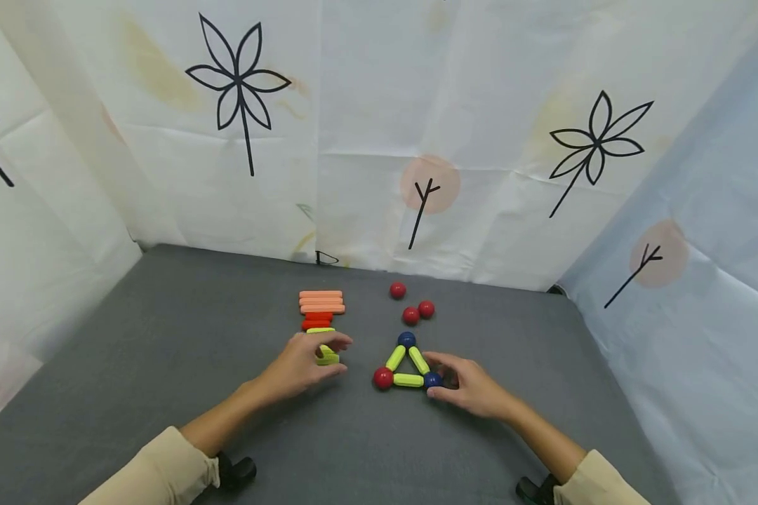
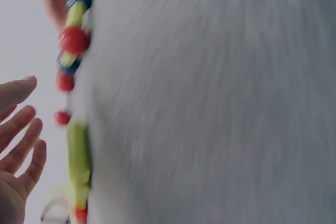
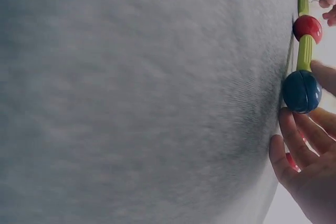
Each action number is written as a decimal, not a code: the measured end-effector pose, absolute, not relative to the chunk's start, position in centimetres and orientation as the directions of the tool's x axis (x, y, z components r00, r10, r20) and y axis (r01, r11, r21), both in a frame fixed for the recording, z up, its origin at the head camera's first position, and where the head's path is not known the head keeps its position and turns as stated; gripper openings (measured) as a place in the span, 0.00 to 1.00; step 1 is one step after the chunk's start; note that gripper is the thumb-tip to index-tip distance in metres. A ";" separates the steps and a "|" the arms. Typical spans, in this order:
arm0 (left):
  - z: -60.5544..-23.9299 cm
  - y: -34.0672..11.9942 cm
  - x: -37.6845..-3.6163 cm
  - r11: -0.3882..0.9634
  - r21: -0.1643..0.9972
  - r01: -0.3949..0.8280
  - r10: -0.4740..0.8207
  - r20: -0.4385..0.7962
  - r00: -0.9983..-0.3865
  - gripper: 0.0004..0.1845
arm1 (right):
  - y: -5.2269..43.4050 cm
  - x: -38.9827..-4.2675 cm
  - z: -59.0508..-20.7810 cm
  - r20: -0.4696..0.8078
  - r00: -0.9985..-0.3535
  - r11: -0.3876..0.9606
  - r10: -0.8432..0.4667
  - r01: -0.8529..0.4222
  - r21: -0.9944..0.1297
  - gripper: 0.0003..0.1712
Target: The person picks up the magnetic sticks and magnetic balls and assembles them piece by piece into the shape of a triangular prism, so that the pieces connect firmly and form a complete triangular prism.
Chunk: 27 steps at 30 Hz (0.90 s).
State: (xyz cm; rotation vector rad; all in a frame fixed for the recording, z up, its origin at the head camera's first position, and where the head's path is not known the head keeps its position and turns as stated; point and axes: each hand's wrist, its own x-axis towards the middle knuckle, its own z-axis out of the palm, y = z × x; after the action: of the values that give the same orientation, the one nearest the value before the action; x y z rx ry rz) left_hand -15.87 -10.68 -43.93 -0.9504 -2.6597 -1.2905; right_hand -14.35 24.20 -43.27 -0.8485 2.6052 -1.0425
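A flat triangle of three yellow-green rods [image 1: 408,380] joins a red ball [image 1: 383,378] and two blue balls [image 1: 407,339] on the dark grey cloth. At its lower right corner, my right hand [image 1: 476,387] pinches the other blue ball [image 3: 302,92] between thumb and fingers. My left hand [image 1: 304,361] hovers over a stack of loose yellow-green rods [image 1: 327,358], partly hiding them. In the left wrist view its fingers [image 2: 21,129] are spread, with nothing between them and the thumb; the loose rods [image 2: 79,153] lie beyond.
Behind the left hand lie short red rods [image 1: 316,325] and longer orange rods [image 1: 321,301] in a column. Three loose red balls [image 1: 411,315] sit behind the triangle. A white curtain [image 1: 366,140] with printed plants encloses the grey table [image 1: 215,315] at the back and sides.
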 end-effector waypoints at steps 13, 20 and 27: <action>-45.3 -14.2 -15.9 0.584 0.593 0.554 0.490 0.286 -0.824 0.22 | 24.5 -14.0 -43.7 0.020 -0.825 0.591 -0.565 -0.421 -0.688 0.30; -45.4 -12.6 -15.7 0.719 0.346 0.603 0.520 0.307 -0.797 0.19 | 24.5 -13.9 -43.6 0.017 -0.826 0.587 -0.564 -0.415 -0.696 0.30; -45.3 -11.6 -15.7 0.679 0.315 0.663 0.574 0.334 -0.747 0.13 | 24.3 -14.0 -43.7 0.022 -0.821 0.583 -0.570 -0.423 -0.694 0.30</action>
State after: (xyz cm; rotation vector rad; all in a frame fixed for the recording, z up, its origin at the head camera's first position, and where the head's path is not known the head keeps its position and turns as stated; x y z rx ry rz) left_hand -15.66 -11.55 -45.26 -1.0014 -2.6840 -0.6257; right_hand -13.98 24.33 -43.70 -0.8294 2.6094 -1.0641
